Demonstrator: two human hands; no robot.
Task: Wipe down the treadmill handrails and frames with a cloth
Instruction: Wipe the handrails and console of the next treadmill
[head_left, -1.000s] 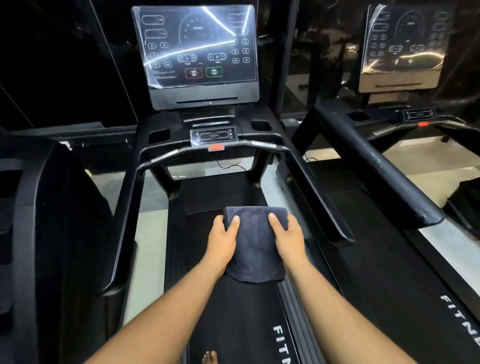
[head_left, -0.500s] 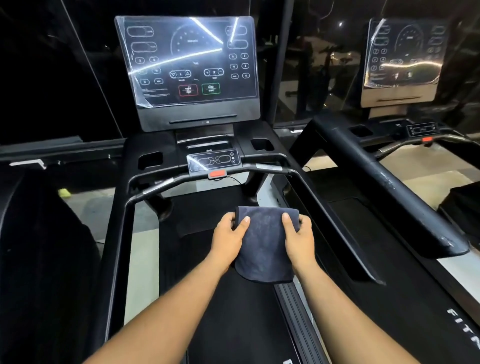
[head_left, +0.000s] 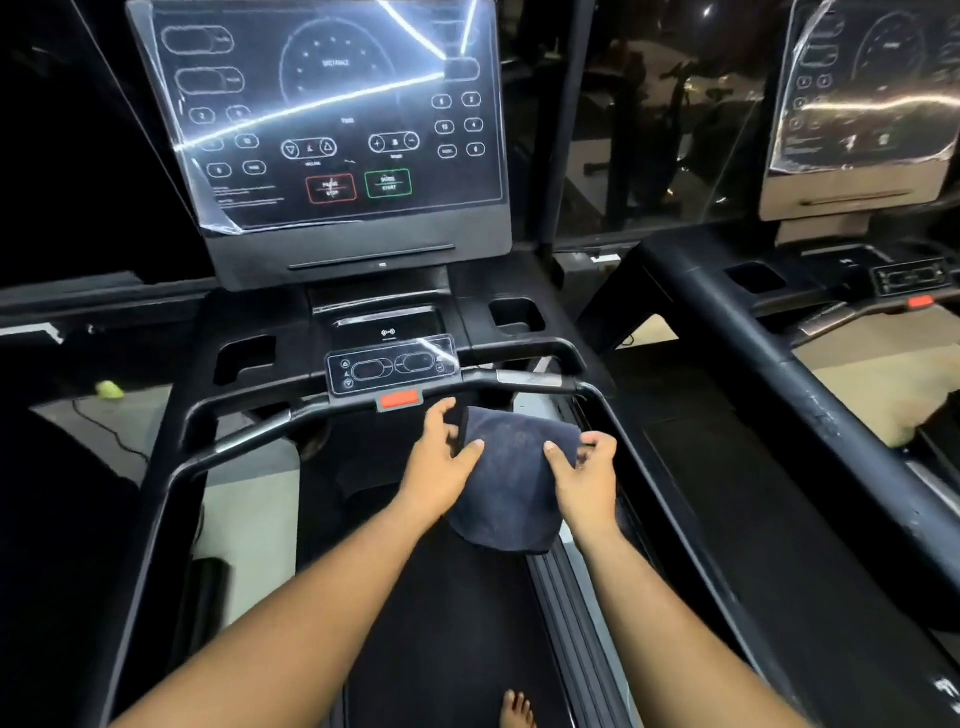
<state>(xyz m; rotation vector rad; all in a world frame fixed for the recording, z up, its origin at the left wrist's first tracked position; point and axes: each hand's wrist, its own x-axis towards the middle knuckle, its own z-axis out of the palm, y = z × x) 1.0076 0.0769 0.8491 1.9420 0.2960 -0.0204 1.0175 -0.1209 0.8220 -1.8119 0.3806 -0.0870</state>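
- Dim gym room, dark glass wall (head_left: 649, 130) behind the machines, pale floor (head_left: 249, 499) showing between them.
- Far left: small yellow-green object (head_left: 109, 389) lay on the floor beside a black cable; couldn't tell what it was.
- Treadmill (head_left: 171, 519) frame ran up the left side to the front handrail (head_left: 249, 441), which curved across below the console.
- Console screen (head_left: 332, 114) was still covered in clear protective film, one lower corner peeling. Red stop and green start markings visible on it.
- Small control panel (head_left: 392, 369) sat mid-handrail, also filmed, with a red safety tab (head_left: 399, 400) just under it.
- Left hand (head_left: 441, 462) pinched the cloth's left edge, thumb on top, fingers curled behind, fingertips close under the red tab.
- Cloth (head_left: 511, 483), dark and folded, was held in the air between both hands, just short of the handrail, hanging over the belt (head_left: 441, 623).
- Right hand (head_left: 587, 478) pinched the cloth's right edge, thumb on the front, fingers bent round the back.
- Bare toes (head_left: 517, 709) showed on the belt at the bottom edge.
- Right: second treadmill (head_left: 779, 374), thick black side rail, its own film-covered screen (head_left: 872, 88).
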